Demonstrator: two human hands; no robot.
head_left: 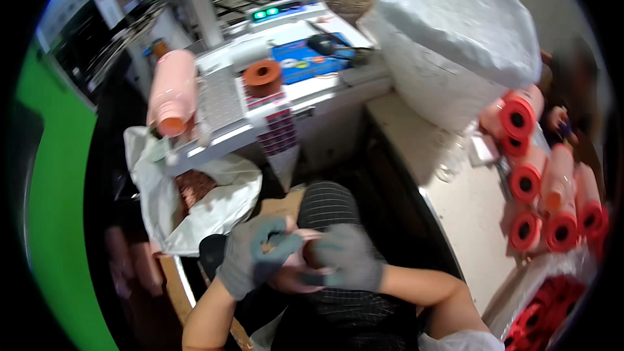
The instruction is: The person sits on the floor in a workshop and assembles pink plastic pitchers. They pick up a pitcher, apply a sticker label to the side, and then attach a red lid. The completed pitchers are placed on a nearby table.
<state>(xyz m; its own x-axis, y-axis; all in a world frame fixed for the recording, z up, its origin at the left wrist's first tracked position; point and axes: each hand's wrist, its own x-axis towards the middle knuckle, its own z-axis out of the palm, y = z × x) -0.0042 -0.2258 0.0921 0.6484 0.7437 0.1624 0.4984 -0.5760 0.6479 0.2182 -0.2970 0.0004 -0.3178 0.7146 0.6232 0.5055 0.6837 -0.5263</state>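
Note:
Above my lap, a pink plastic bottle (291, 281) is tilted between my two gloved hands. My left hand (253, 257), in a grey glove with blue-green fingers, is closed round one side of it. Gloved alike, my right hand (351, 257) curls against the bottle's other end, its fingers smeared by motion. Between the hands shows a dark reddish-brown round patch; whether it is the mouth or a separate part, I cannot tell. Much of the bottle is hidden by the gloves.
Ahead is a white machine (221, 94) with a roll of brown tape (262, 78) and a pink bottle (172, 91). A white sack (221, 221) hangs below. At right, a large white bag (455, 45) and several pink bottles (559, 182) stand on a bench (455, 221).

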